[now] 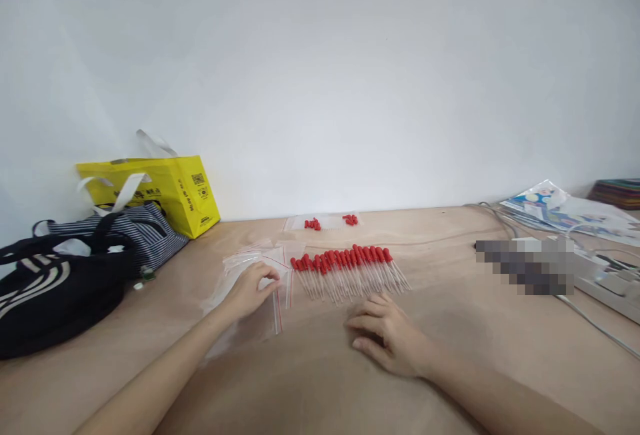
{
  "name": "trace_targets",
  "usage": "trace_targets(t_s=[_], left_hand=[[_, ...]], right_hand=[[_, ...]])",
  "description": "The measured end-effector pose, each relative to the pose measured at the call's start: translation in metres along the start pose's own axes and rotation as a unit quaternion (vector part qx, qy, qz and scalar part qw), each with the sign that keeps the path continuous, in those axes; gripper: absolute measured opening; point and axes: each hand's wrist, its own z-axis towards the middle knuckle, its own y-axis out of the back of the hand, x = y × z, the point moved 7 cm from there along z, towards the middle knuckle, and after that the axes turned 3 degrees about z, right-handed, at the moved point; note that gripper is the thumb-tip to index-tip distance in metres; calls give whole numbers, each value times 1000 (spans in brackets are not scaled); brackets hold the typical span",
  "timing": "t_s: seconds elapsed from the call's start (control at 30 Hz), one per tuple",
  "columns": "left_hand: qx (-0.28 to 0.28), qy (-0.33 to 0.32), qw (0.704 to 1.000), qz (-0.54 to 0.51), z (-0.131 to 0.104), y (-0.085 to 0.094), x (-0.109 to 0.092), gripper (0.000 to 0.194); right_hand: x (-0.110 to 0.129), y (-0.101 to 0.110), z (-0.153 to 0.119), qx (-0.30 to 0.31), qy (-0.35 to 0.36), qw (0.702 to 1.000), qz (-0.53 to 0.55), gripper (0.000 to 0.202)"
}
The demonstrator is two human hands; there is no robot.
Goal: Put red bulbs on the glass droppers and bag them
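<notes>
A row of droppers [350, 272] with red bulbs and thin clear stems lies side by side on the table, bulbs toward the wall. To their left is a loose pile of clear zip bags [287, 262] with red seal lines. My left hand [251, 290] is over these bags, its fingers curved and the thumb apart from the index finger; I see nothing held. Just in front of the stem tips, my right hand [393, 335] rests at the tabletop with bent, separated fingers and nothing visible in them. Behind the row, a flat clear bag [333, 220] bears two clusters of small red pieces.
On the left stand a yellow shopping bag [200, 202], a striped bag [157, 238] and a black bag [95, 292], near a small green bottle [148, 274]. A power strip [610, 292], cables and printed plastic packaging [560, 208] lie on the right. A wall closes off the back.
</notes>
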Motion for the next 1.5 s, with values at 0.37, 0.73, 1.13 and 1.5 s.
trace_targets(t_s=[0.37,0.73,1.13,1.5], left_hand=[[47,-23,995,83,-45,-17,21,46],[-8,62,997,-54,-36,2,32,31],[66,48,968,-238,-33,-63,-68,13],[199,-233,950,-56,-63,-59,-121,62]], right_hand=[[-5,-3,-12,129,15,991,23,52],[-7,-4,-9,123,18,991,44,52],[-14,-1,-5,80,-8,992,95,45],[-18,3,-6,31,-5,994,102,29]])
